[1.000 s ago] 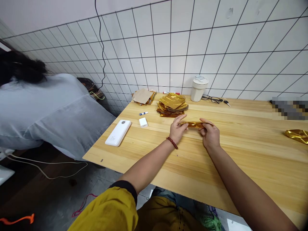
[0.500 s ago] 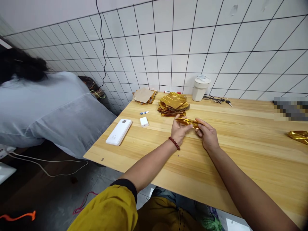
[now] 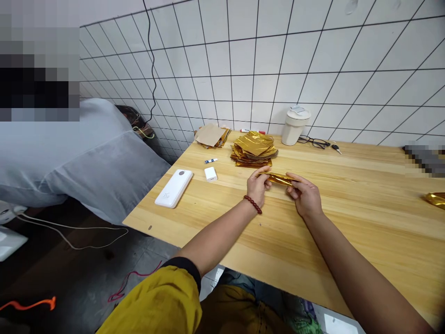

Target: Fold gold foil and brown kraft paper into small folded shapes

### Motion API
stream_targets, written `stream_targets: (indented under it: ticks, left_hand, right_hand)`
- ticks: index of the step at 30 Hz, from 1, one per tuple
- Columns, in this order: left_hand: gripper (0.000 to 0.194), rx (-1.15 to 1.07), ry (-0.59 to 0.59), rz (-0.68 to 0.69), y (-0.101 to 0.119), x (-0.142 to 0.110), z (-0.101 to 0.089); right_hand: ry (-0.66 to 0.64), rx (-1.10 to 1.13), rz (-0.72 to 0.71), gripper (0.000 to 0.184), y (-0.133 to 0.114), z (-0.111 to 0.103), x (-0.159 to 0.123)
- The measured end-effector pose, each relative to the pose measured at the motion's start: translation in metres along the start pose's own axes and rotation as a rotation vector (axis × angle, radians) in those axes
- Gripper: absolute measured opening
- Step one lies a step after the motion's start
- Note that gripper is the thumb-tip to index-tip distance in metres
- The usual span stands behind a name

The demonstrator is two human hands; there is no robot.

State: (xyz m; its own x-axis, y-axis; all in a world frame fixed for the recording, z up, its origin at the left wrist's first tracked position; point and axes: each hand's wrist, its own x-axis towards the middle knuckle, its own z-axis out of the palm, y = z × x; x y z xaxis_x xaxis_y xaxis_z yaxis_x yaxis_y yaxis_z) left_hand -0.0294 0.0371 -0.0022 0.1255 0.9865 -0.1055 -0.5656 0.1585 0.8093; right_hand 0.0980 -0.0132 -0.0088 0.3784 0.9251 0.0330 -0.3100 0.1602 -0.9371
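Observation:
Both of my hands pinch a narrow folded strip of gold foil (image 3: pixel 280 178) just above the wooden table (image 3: pixel 347 222). My left hand (image 3: pixel 257 186), with a red bead bracelet at the wrist, grips the strip's left end. My right hand (image 3: pixel 306 197) holds its right end with closed fingers. Just beyond the strip lies a stack of gold foil sheets (image 3: pixel 253 149).
A white power bank (image 3: pixel 174 188), a small white charger (image 3: pixel 210 174) and a small tube (image 3: pixel 210 160) lie to the left. At the back stand a white cup (image 3: pixel 295 126), glasses (image 3: pixel 314 142) and brown paper (image 3: pixel 209 136). Another gold foil piece (image 3: pixel 436 199) lies far right. A person in grey (image 3: pixel 69 157) leans at the left.
The folded gold strip has been turned and shifted slightly between my fingers; my hands stay close together. The camera view drifted a little to the left and down.

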Motion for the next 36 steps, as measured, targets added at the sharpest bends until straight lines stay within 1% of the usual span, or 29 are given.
stream_targets:
  ticks: [2, 3, 6, 8, 10, 14, 17, 19, 23, 27, 31, 33, 36]
  left_hand:
    - [0.04, 0.009, -0.004, 0.028, -0.001, -0.001, 0.0]
    - [0.039, 0.024, -0.016, 0.038, -0.001, -0.001, 0.0]
    - [0.029, 0.062, -0.088, 0.049, 0.0, -0.004, 0.001]
    - [0.028, 0.062, -0.139, 0.056, -0.001, -0.005, 0.001]
    - [0.034, 0.071, -0.172, 0.056, -0.003, -0.005, 0.001]
    - [0.049, 0.099, -0.221, 0.044, -0.008, -0.005, 0.001]
    - [0.051, 0.109, -0.248, 0.049, -0.01, -0.007, 0.001]
    - [0.051, 0.115, -0.244, 0.051, -0.01, -0.008, 0.002]
    - [0.053, 0.074, -0.176, 0.045, -0.008, -0.01, 0.003]
    - [0.059, 0.091, -0.161, -0.008, -0.004, -0.011, 0.003]
    - [0.049, 0.122, -0.145, -0.041, -0.003, -0.01, 0.002]
    - [0.046, 0.109, -0.107, -0.033, -0.004, -0.01, 0.002]
    - [0.045, 0.077, -0.051, -0.001, -0.006, -0.01, 0.002]
  right_hand:
    - [0.009, 0.007, -0.001, 0.034, 0.0, 0.0, 0.0]
    - [0.015, 0.01, -0.012, 0.034, 0.0, 0.0, 0.0]
    - [0.038, 0.023, -0.071, 0.034, 0.0, 0.002, -0.001]
    - [0.067, 0.021, -0.103, 0.034, 0.001, 0.003, -0.001]
    - [0.098, -0.004, -0.115, 0.037, 0.003, 0.004, 0.0]
    - [0.14, -0.057, -0.115, 0.048, 0.008, 0.004, 0.0]
    - [0.135, -0.091, -0.11, 0.055, 0.01, 0.003, 0.0]
    - [0.143, -0.101, -0.117, 0.056, 0.012, 0.003, 0.0]
    - [0.184, -0.07, -0.129, 0.053, 0.013, 0.002, 0.0]
    - [0.234, -0.063, -0.1, 0.046, 0.011, 0.003, 0.0]
    - [0.281, -0.062, -0.104, 0.041, 0.008, 0.004, -0.003]
    - [0.235, -0.065, -0.111, 0.036, 0.007, 0.005, -0.004]
    - [0.109, -0.088, -0.083, 0.033, 0.007, 0.006, -0.006]
